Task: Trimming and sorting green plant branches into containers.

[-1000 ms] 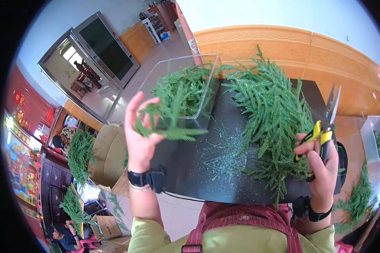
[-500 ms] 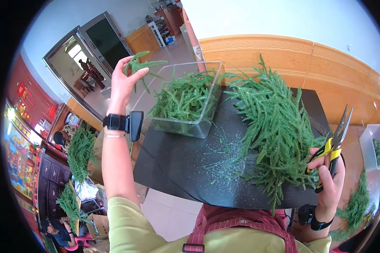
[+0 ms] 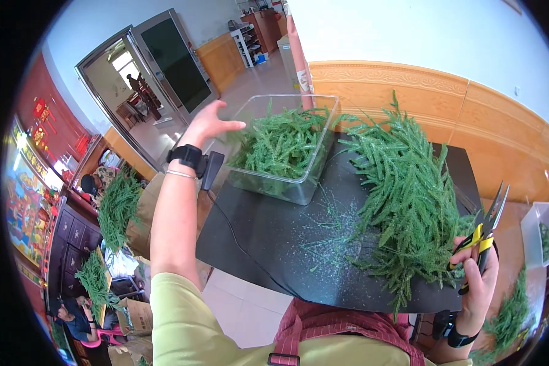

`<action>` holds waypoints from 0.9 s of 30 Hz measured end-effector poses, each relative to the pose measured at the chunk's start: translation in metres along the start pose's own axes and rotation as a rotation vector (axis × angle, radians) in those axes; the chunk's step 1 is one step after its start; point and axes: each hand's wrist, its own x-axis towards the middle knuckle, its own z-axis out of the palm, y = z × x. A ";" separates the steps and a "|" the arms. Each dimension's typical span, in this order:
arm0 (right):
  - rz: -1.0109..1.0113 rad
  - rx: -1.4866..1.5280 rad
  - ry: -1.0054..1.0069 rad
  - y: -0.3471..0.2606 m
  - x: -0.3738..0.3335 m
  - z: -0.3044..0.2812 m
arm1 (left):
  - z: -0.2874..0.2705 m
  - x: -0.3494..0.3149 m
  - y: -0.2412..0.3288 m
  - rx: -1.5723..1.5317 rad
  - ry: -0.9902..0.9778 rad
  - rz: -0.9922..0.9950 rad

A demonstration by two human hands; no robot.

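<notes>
My left hand (image 3: pixel 212 124) is at the left rim of a clear plastic bin (image 3: pixel 296 190), its thumb stretched out and apart from the fingers. No sprig shows in it, though the fingertips are slightly blurred. Cut green artificial pine sprigs (image 3: pixel 280 141) fill much of the bin. In my right hand (image 3: pixel 479 274) is a pair of scissors (image 3: pixel 485 235) with black-and-yellow handles, blades apart and pointing up. Just left of that hand, a large bundle of artificial pine branches (image 3: pixel 409 201) lies across the dark table.
Green clippings and white specks (image 3: pixel 329 235) cover part of the black tabletop (image 3: pixel 256 244). A black cable (image 3: pixel 241 244) crosses its left side. At far right stands another clear bin (image 3: pixel 540 235), with more branches (image 3: pixel 509 311) nearby. Co-workers (image 3: pixel 76 320) sit at far left by further bundles.
My left hand has lowered toward the bin and let go of the green sprig it held. The right hand still grips the scissors. The whole view has shifted slightly.
</notes>
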 end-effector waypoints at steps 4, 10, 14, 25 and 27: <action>0.001 0.014 -0.016 -0.002 0.001 0.009 | 0.022 0.011 -0.010 -0.032 -0.049 0.150; 0.048 0.011 -0.014 -0.004 0.007 0.016 | 0.057 0.027 0.004 -0.076 -0.203 0.046; 0.085 0.042 0.003 -0.003 0.013 0.020 | 0.074 0.028 0.004 -0.101 -0.263 0.002; 0.048 0.007 -0.036 0.008 0.027 0.014 | 0.083 0.045 0.007 -0.134 -0.314 0.036; 0.063 0.012 -0.045 0.008 0.027 0.013 | 0.085 0.046 0.003 -0.178 -0.325 -0.029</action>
